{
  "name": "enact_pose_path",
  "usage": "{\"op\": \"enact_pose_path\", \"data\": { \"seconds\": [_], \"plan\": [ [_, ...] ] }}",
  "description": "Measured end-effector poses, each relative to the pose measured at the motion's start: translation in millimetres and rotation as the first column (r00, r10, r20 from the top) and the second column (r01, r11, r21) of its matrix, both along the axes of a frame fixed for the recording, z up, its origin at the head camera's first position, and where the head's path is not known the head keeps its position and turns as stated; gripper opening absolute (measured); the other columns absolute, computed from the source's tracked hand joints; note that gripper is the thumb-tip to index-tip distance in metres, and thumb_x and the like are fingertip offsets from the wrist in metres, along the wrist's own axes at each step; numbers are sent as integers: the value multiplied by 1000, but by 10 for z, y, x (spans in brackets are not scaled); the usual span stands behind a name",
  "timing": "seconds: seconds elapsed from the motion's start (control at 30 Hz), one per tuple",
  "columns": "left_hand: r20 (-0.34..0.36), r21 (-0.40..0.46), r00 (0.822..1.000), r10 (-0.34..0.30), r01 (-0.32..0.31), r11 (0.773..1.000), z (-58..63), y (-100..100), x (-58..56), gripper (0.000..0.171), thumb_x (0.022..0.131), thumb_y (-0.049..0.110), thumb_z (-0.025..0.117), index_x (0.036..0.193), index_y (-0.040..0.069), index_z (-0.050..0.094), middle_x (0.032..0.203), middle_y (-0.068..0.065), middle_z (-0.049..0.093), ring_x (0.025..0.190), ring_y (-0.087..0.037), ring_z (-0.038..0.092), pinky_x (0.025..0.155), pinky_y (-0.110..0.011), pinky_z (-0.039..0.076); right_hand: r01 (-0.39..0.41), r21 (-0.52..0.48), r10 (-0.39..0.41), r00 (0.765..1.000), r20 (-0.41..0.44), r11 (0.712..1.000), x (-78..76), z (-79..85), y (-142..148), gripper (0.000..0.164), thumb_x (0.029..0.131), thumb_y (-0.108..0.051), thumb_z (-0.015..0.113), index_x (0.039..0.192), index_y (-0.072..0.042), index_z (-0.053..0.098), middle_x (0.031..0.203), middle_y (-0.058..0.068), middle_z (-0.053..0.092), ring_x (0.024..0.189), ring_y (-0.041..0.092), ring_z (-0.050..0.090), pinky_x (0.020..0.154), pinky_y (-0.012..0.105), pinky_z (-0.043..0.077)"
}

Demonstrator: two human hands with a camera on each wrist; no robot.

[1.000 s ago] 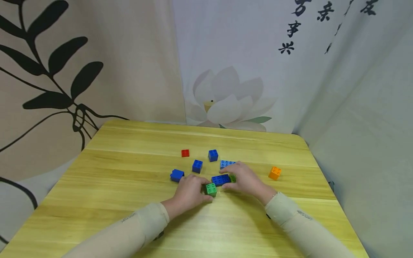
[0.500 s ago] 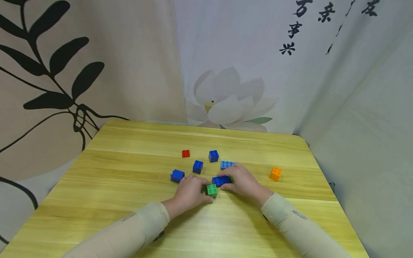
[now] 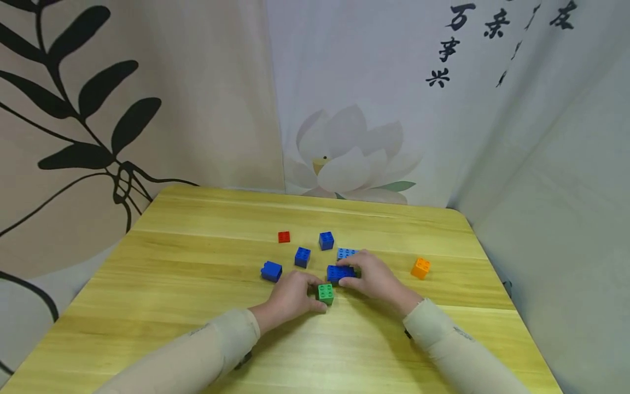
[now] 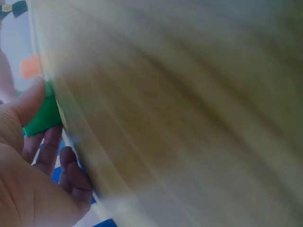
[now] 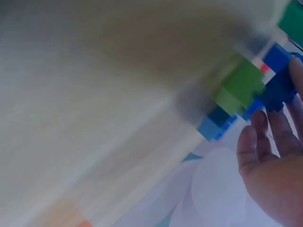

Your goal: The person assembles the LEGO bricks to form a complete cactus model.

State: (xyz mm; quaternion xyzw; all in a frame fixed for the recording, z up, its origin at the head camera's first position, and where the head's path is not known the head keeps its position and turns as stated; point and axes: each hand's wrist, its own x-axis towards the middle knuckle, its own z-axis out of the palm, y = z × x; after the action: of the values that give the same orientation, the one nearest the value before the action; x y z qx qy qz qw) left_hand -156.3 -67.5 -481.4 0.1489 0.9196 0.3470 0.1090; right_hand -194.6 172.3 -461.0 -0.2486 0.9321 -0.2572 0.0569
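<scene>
My left hand (image 3: 295,295) pinches a bright green 2x2 toy building brick (image 3: 325,294) between thumb and fingers, studs up. In the left wrist view the green brick (image 4: 45,116) is right at the tabletop. My right hand (image 3: 369,276) grips a long dark blue brick (image 3: 340,273) just beyond the green one. From the right wrist, a lime green brick (image 5: 239,87) shows close beside the dark blue brick (image 5: 280,87); the head view hides it. A light blue brick (image 3: 346,253) lies behind the right fingertips, partly covered.
On the wooden table (image 3: 206,306) stand two blue bricks (image 3: 326,241) at the back middle. Another blue brick (image 3: 272,271) lies on its side by the left hand. A flat red brick (image 3: 284,237) is farther back, an orange brick (image 3: 420,268) to the right. Curtains hang behind.
The dark blue brick has shifted slightly right and away in my right hand; the lime green brick beside it is now out of sight in the head view. My left hand stays almost still.
</scene>
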Motion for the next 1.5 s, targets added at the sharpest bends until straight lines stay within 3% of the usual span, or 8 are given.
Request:
{"op": "enact_pose_path", "data": {
  "seconds": [0.1, 0.23, 0.33, 0.4, 0.6, 0.9, 1.27, 1.5],
  "plan": [
    [29, 41, 999, 15, -16, 999, -4, -4, -17, 49, 76, 34, 99, 118, 16, 83, 118, 1, 82, 115, -20, 73, 102, -45, 60, 5, -62, -4, 1000, 13, 998, 30, 108, 37, 42, 96, -29, 82, 136, -19, 74, 133, 6, 75, 118, 24, 70, 104, 49, 60],
    [74, 86, 997, 27, -33, 996, -12, -6, -40, 48, 75, 33, 99, 118, 18, 83, 122, 0, 81, 122, -25, 70, 108, -49, 57, -33, -101, 36, 999, 23, 994, 88, 233, 63, 42, 96, -30, 82, 136, -20, 74, 131, 3, 77, 108, 18, 70, 95, 39, 62],
    [117, 103, 993, 34, -46, 994, -25, -11, -52, 49, 76, 32, 99, 120, 19, 83, 122, 1, 80, 123, -25, 69, 109, -50, 56, -58, -89, 60, 998, 15, 994, 137, 231, 63, 42, 96, -33, 83, 135, -21, 75, 126, -1, 78, 101, 11, 67, 88, 30, 60],
    [133, 105, 990, 37, -52, 993, -35, -15, -59, 50, 76, 32, 99, 121, 19, 82, 123, 0, 80, 123, -25, 69, 110, -50, 55, -78, -86, 78, 997, 0, 993, 172, 199, 52, 41, 95, -35, 83, 133, -21, 76, 125, -2, 78, 101, 11, 68, 89, 31, 61],
    [137, 86, 989, 47, -59, 995, -31, -27, -71, 57, 76, 33, 99, 127, 14, 80, 129, -4, 78, 129, -29, 67, 113, -51, 53, -137, -118, 137, 991, -10, 984, 242, 106, -3, 39, 95, -30, 84, 130, -16, 76, 127, 1, 79, 110, 17, 72, 95, 41, 64],
    [140, 97, 990, 26, -40, 995, -55, -21, -77, 50, 78, 34, 98, 122, 16, 82, 121, 0, 79, 121, -24, 68, 111, -50, 54, -141, -120, 144, 989, 18, 983, 275, 108, -49, 39, 95, -29, 84, 131, -16, 76, 128, 1, 78, 111, 15, 71, 94, 38, 65],
    [119, 109, 993, 15, -28, 994, -47, -23, -69, 43, 78, 33, 98, 115, 18, 83, 117, 1, 80, 117, -22, 70, 108, -49, 56, -213, -51, 209, 975, -79, 976, 291, 132, -86, 33, 95, -24, 84, 127, -15, 77, 127, 1, 78, 116, 19, 73, 98, 37, 63],
    [110, 98, 994, 11, -22, 995, -53, -18, -74, 44, 77, 33, 98, 115, 16, 83, 117, 0, 81, 117, -23, 71, 107, -49, 57, -209, -49, 207, 977, -46, 977, 286, 161, -126, 30, 94, -19, 85, 123, -13, 78, 123, 2, 78, 112, 17, 73, 97, 36, 63]
  ]
}}
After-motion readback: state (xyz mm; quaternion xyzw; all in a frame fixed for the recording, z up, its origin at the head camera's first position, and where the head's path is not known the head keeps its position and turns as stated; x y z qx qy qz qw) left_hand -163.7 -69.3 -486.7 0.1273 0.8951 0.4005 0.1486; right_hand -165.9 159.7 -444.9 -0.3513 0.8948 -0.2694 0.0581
